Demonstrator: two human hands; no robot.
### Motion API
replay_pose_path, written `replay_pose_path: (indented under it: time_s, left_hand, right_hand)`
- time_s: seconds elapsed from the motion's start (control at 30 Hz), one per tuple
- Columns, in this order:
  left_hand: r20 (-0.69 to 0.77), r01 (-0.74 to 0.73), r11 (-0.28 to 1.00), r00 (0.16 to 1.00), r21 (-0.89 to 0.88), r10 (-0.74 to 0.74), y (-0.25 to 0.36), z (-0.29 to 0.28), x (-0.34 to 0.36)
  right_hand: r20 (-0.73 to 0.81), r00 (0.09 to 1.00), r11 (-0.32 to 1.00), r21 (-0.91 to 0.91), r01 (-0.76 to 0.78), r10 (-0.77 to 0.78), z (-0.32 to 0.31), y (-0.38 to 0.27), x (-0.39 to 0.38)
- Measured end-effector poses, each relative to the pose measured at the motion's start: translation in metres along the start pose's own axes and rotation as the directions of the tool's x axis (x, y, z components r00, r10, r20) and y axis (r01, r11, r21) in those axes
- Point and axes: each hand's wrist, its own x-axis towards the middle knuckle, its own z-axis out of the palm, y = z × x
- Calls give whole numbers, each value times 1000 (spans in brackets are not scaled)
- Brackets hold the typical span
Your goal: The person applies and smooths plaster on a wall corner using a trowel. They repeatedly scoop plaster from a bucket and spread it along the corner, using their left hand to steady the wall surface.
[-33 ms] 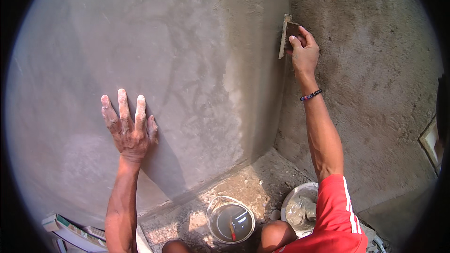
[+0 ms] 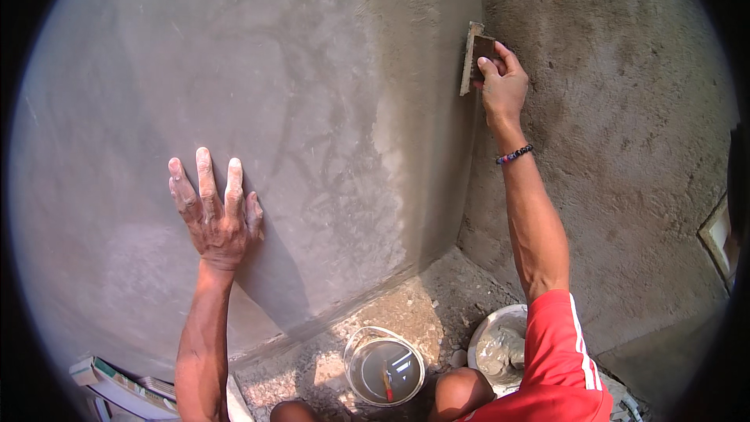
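Observation:
My left hand rests on the smooth grey plastered wall, its dusty fingers spread and nothing in it. Up by the inner corner, my right hand grips a small plastering trowel between thumb and fingers. The trowel's long narrow edge stands nearly upright and is caked with plaster. It is at the end of the plastered wall, next to the rougher wall on the right. Whether the whole edge touches the wall I cannot tell.
Between my knees and the wall stands a bucket of water with a red-handled tool in it. A pail of wet mortar is beside my right knee. Boxes lie at lower left, and rubble covers the floor.
My right hand and the trowel have shifted slightly left and up along the corner. My left hand stays in place on the wall.

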Motion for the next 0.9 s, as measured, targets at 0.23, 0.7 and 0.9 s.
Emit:
replay_pose_path:
  time_s: [0.23,0.7,0.9]
  left_hand:
    - [0,-12,1000,1000,12,12,-6,-3,-2]
    - [33,28,1000,999,-3,-28,-3,-6,-2]
    - [33,24,1000,999,-15,-23,-4,0,-6]
  right_hand:
    - [418,750,840,61,540,-512,26,-41,-111]
    - [413,793,887,96,451,-448,49,-71,-91]
    - [234,798,831,133,540,-555,26,-100,4]
